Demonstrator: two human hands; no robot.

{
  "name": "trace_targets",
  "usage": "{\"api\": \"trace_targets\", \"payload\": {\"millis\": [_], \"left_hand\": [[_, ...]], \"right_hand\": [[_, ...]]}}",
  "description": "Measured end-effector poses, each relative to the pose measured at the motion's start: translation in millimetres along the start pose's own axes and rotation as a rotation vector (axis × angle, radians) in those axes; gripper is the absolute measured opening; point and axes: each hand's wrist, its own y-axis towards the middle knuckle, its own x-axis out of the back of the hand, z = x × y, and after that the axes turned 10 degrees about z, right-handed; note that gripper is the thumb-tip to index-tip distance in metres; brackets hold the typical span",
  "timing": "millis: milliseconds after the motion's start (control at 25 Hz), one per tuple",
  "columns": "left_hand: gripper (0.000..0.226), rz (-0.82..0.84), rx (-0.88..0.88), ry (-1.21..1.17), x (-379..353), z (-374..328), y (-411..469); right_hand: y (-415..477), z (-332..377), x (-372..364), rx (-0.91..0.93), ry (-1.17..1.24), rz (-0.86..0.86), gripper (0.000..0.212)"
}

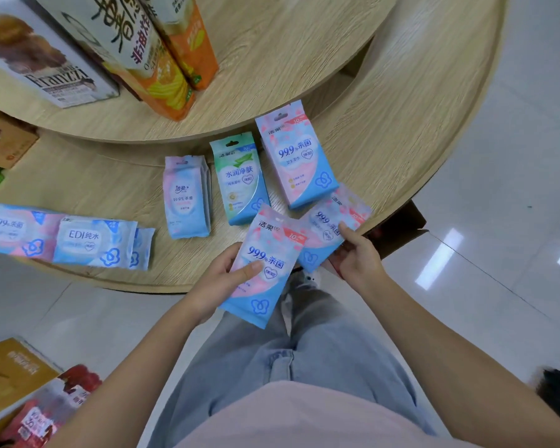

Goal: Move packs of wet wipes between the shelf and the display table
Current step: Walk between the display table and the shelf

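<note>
- Display table [401, 130], lower tier, frame centre: five packs are seen laid out. They are a tall pink pack [296, 156], a green pack [241, 179], a small pale pack [186, 197] and, at the left edge, an EDI pack [93, 242] beside a blue-pink pack [13, 229]. A further pack appears tucked behind the EDI pack.
- Two more packs are held at the table's near rim, lower centre of the frame.
- The shelf is not in view, so it cannot be told whether the held packs are being delivered or taken away. Judged: the task is partway, with at least these two left to set down.
- Left hand [222, 279]: the front pack [265, 270] is gripped by its left edge. The thumb is pressed flat across the printed face; the fingers are curled behind and mostly hidden. This pack is clear of the table, over the person's legs.
- Right hand [356, 257]: the rear pack [324, 231] is pinched at its lower right edge, thumb on top, fingers underneath. Its upper part lies over the table rim; contact with the wood cannot be confirmed.
- The front pack overlaps the rear pack's left corner.
- Snack boxes [126, 53] are noted on the upper tier, upper left, untouched.
</note>
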Motion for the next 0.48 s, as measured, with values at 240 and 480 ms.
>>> {"api": "trace_targets", "payload": {"millis": [240,480], "left_hand": [[0.021,0.085,-0.022,0.143,-1,-28,3],[0.017,0.360,-0.045,0.591,-28,-51,22]], "right_hand": [[-67,-8,-1,0.151,0.178,0.083,0.041],[-151,-89,5,0.469,0.166,-0.173,0.026]]}}
